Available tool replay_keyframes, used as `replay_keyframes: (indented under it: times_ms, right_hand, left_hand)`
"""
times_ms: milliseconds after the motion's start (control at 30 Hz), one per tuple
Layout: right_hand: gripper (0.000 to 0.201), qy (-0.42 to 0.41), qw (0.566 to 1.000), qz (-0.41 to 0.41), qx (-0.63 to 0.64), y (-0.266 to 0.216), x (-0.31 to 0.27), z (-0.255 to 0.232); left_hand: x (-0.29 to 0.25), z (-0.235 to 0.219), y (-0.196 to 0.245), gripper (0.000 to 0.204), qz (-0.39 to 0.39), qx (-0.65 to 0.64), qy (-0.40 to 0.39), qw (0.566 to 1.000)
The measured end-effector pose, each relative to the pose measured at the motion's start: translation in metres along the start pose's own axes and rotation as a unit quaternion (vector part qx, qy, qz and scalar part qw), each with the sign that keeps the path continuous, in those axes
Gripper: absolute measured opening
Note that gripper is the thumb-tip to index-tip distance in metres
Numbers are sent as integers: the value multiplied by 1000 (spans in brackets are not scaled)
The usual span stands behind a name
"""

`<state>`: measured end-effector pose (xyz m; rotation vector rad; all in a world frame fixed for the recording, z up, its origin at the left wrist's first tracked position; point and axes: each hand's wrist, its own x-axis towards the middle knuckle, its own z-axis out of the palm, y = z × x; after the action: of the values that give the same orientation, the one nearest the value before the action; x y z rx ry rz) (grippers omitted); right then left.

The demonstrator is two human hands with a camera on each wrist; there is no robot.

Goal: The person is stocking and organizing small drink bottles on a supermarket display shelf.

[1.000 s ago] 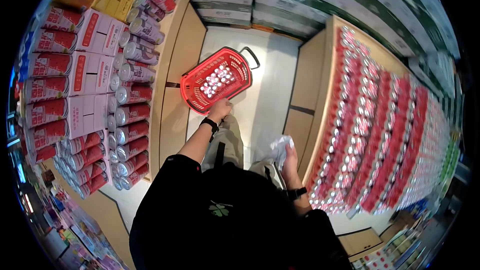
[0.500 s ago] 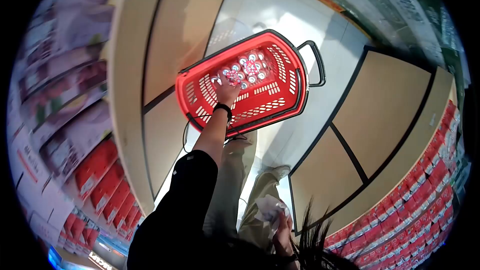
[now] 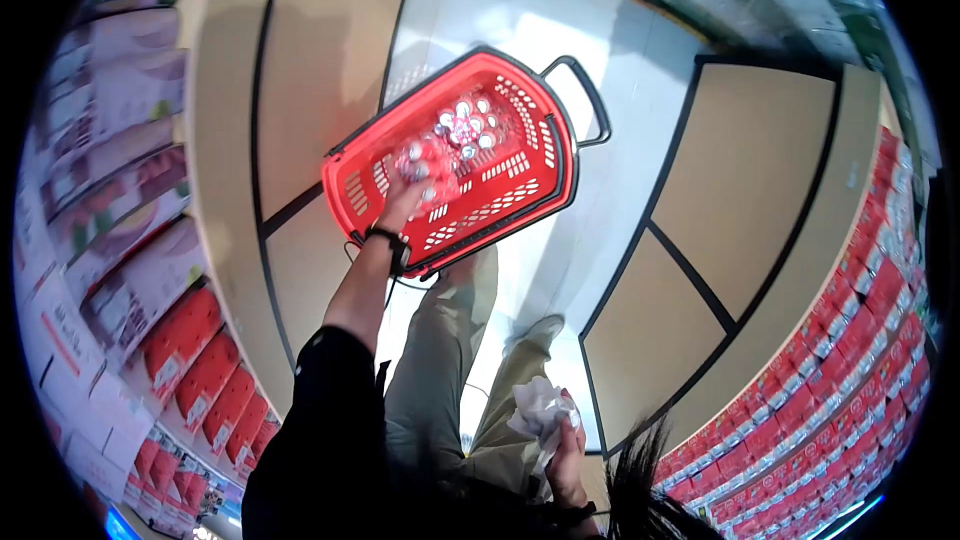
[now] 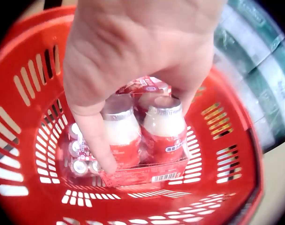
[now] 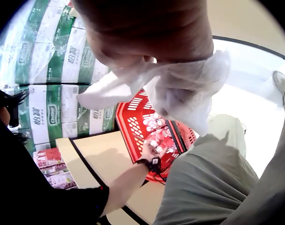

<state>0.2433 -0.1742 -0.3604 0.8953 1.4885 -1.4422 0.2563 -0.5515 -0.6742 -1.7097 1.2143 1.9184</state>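
L hand (image 3: 405, 202) has the red bottle pack (image 4: 163, 140) pinched btwn its fingers, right under the palm, nr the left edge of the basket (image 3: 340, 200). R hand (image 3: 568, 465)'s further off w/ crumpled white stuff (image 3: 541, 406).

In my head view I see pink cartons (image 3: 75, 365) at far left, red packs (image 3: 800, 430) at lower right, floor (image 3: 450, 5) at upper centre. My right wrist view shows green-and-white boxes (image 5: 53, 112) at left.
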Motion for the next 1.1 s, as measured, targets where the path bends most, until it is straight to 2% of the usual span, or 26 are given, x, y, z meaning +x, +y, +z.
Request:
replay_keyframes:
  times_ms: [67, 133, 200, 267, 300, 333, 400, 433, 500, 567, 600, 633, 667, 733, 800, 867, 900, 933, 967, 1033, 1067, 1100]
  right_hand:
    - [51, -30, 999, -28, -10, -11, -19, -11]
    - [51, -50, 997, -59, 14, -14, -35, -30]
    - [52, -65, 992, -106, 6, -24, -54, -41]
    - [53, -90, 992, -90, 2, -21, -68, -74]
    - [53, -134, 978, -147, 61, -14, -71, -80]
    - [56, -164, 963, -210, 44, -13, -80, -87]
    - [52, -212, 942, -262, 7, -14, -100, -106]
    - [52, -202, 937, -283, 24, -9, -113, -114]
    - [53, -211, 917, -330, -73, -2, -144, -122]
    - [58, -264, 825, -461, -194, 1, -185, -131]
    - [61, -136, 753, -572, -296, 12, -202, -133]
    - [64, -111, 730, -597, -315, 14, -218, -144]
    - [64, -95, 732, -602, -305, 12, -234, -150]
    - [65, -101, 735, -608, -281, -1, -259, -159]
    - [63, -37, 739, -626, -246, -5, -275, -160]
    - [60, 39, 709, -676, -198, -18, -280, -168]
    - [56, 45, 689, -704, -166, -26, -288, -173]
    - [56, 62, 693, -701, -154, -33, -289, -176]
    - [55, 51, 704, -701, -98, -38, -289, -178]
    - [53, 58, 718, -693, -28, -43, -287, -176]
    - [52, 14, 755, -649, 92, -46, -283, -172]
    - [52, -34, 775, -597, 203, -47, -278, -174]
  left_hand:
    - [-70, -9, -3, 102, 125, -80, -46, 988]
    - [-127, -13, -7, 95, 166, -60, -47, 983]
    - [-188, -17, -17, 99, 163, -77, -116, 977]
    - [-256, -6, -29, 97, 122, -150, -185, 964]
    - [-279, 0, -42, 97, 110, -183, -218, 952]
    - [-301, 7, -56, 98, 96, -214, -253, 939]
    - [-352, 37, -73, 98, 143, -194, -320, 916]
    - [-389, 58, -72, 100, 153, -178, -352, 906]
    - [-444, 97, -89, 99, 166, -149, -389, 894]
    - [-493, 137, -106, 97, 178, -128, -422, 880]
    - [-518, 151, -117, 96, 176, -124, -433, 876]
    - [-507, 155, -130, 93, 158, -85, -476, 861]
    - [-522, 155, -126, 90, 152, -45, -476, 865]
    - [-566, 165, -112, 96, 188, -9, -523, 832]
    - [-598, 172, -103, 95, 212, 32, -547, 809]
    - [-621, 184, -95, 95, 232, 71, -568, 787]
    - [-630, 189, -87, 106, 247, 89, -589, 764]
    - [-638, 196, -79, 117, 261, 106, -610, 741]
    - [-646, 201, -73, 117, 247, 122, -617, 737]
    - [-663, 212, -58, 122, 289, 154, -598, 732]
    - [-672, 217, -51, 124, 310, 169, -588, 727]
    - [-680, 224, -47, 123, 311, 172, -588, 727]
